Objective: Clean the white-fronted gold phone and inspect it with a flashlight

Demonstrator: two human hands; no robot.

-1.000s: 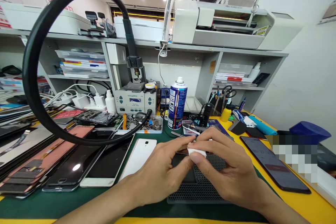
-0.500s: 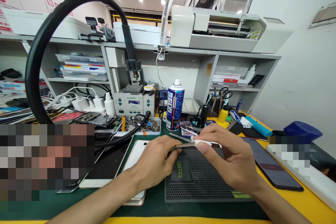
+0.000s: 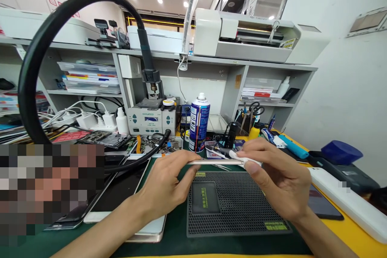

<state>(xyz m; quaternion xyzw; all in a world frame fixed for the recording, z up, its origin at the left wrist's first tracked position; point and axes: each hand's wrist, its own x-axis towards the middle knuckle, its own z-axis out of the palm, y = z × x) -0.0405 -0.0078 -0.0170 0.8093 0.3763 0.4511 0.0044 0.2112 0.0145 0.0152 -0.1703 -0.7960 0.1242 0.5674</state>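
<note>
Above the black perforated mat, a thin phone is held level, so only its slim pale metallic edge shows. My left hand pinches its left end between thumb and fingers. At the right end, my right hand grips a white wiping cloth, folded against the phone's edge. The phone's faces are out of sight. Beneath my left forearm lies a white phone with a gold rim. Tweezers rest behind the held phone.
A blue spray can stands behind my hands. The hot-air station is back left, its thick black hose arching over the left side. A parts tray lies before it. A dark phone and white bar lie right.
The phone has come level and its full edge now shows. My right hand with the cloth has shifted right along it. The head view has turned slightly right.
</note>
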